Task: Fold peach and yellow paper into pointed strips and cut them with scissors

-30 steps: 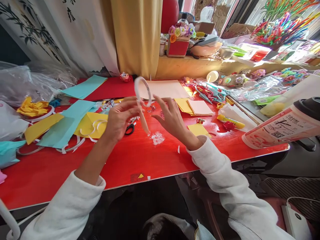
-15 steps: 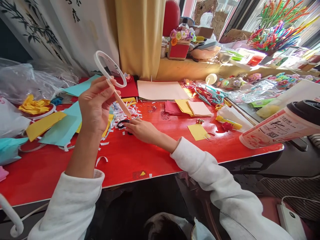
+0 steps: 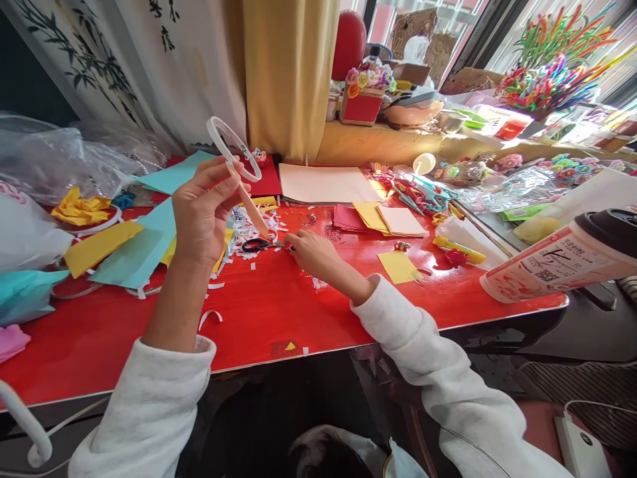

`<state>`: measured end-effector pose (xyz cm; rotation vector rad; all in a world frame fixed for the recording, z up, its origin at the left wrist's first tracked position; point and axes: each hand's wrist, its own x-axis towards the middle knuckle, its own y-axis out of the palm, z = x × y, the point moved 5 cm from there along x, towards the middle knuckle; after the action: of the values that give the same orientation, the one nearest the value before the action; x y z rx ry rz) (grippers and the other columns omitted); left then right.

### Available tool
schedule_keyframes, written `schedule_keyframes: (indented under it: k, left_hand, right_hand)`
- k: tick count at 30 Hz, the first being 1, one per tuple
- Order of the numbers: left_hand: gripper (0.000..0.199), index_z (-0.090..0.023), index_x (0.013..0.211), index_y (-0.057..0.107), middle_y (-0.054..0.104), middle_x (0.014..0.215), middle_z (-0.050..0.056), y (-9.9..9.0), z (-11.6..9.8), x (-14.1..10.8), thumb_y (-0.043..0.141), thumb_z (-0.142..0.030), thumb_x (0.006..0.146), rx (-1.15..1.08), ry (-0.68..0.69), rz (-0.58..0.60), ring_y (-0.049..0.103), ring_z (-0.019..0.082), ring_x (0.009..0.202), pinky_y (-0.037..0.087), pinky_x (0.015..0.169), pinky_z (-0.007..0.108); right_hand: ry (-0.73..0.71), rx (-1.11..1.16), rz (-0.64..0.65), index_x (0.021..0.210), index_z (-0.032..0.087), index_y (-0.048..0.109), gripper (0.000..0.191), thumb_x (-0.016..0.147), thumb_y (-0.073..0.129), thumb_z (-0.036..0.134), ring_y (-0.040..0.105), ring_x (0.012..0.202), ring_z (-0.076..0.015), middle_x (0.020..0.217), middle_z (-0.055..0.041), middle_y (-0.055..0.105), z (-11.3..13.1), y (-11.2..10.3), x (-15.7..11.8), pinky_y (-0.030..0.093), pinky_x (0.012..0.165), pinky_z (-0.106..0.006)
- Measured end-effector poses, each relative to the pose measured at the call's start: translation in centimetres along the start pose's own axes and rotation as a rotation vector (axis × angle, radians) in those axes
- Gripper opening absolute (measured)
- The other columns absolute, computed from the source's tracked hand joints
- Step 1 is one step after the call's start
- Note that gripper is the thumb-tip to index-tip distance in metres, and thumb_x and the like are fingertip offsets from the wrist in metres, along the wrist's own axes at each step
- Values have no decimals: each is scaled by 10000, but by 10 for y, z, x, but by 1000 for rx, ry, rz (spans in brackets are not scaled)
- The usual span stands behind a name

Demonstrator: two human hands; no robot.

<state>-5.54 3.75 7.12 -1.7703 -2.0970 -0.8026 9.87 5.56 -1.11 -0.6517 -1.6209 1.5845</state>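
Observation:
My left hand [image 3: 212, 199] is raised over the table, fingers closed on a white ring [image 3: 217, 133] with a pale peach paper strip [image 3: 253, 212] hanging down from it. My right hand [image 3: 314, 253] is low over the red table [image 3: 279, 299], its fingers pinched round one end of a small pair of scissors. The black handle loop of the scissors [image 3: 255, 245] points left, beside white paper scraps [image 3: 241, 227]. The strip's lower end hangs just above the scissors.
Blue-green paper [image 3: 144, 249] and crumpled yellow paper [image 3: 82, 209] lie left. Large peach sheets [image 3: 328, 184] lie at the back, with small coloured sheets [image 3: 373, 216] before them. A yellow square [image 3: 398, 267], a glue stick [image 3: 460, 249] and a large cup [image 3: 552, 255] are right.
My right hand has moved right, from the scissors' black handles to their other end, and the handle loop now shows more fully. The whole view has shifted slightly.

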Motion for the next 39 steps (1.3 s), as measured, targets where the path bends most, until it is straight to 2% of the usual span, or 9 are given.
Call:
schedule_keyframes:
  k: [4,6,10,16,19,21,25,30,39]
  left_hand:
    - [150,-283,840,694,535,1063,-40,-2,1,0,633,-211,723,-8,1,4,552,112,793,482,749,308]
    - [146,-290,844,689,542,1066,-49,-1,2,0,637,-232,721,8,-4,13,556,123,819,478,746,309]
    - [128,-294,836,683,552,1071,-58,2,2,-2,644,-265,717,34,-23,20,551,128,829,479,720,293]
    - [126,-272,828,688,553,1051,-32,6,2,-3,642,-229,719,15,-24,30,551,119,794,477,713,303]
    - [132,-269,832,690,553,1061,-21,7,3,-4,650,-228,713,17,-26,33,558,133,816,473,697,305]
    - [126,-262,825,692,556,1058,-20,7,4,-4,655,-231,709,23,-38,25,556,131,810,473,681,293]
    - [124,-234,817,700,559,1037,-8,6,4,-3,659,-208,704,1,-37,16,564,117,766,471,654,273]
    - [127,-243,821,700,575,1034,-16,3,6,-2,655,-206,708,4,-42,6,563,104,746,477,653,261]
    - [126,-198,815,702,598,958,14,0,24,0,660,-205,696,42,-143,4,590,117,744,511,703,267]
  right_hand:
    - [66,-36,35,948,189,543,213,820,395,104,600,812,-215,911,-87,609,-18,-6,-2,388,574,-277]
    - [165,-22,12,1004,163,515,203,870,374,221,610,792,-238,888,-106,622,-23,-8,-2,401,588,-300]
    - [311,15,-81,1027,104,484,610,797,314,642,604,827,-292,874,-158,624,-16,-4,6,419,688,-367]
    - [357,86,-149,982,71,484,723,709,352,727,523,1015,-322,994,-213,588,-2,13,25,353,868,-450]
    - [358,146,-99,1030,89,466,698,644,507,669,449,1113,-334,1119,-208,539,-5,14,28,356,880,-475]
    - [365,151,-44,1033,105,469,606,627,596,538,468,1093,-326,1130,-186,543,-10,10,27,384,855,-466]
    - [292,63,1,992,143,499,307,720,524,284,571,939,-276,996,-133,618,-21,-3,23,431,780,-415]
    - [228,45,114,952,154,549,272,720,535,295,603,810,-259,901,-115,633,-32,-8,14,448,616,-323]
    - [110,181,-214,1148,146,465,362,787,459,122,542,895,-189,1128,-136,464,-54,-26,-2,427,737,-306]
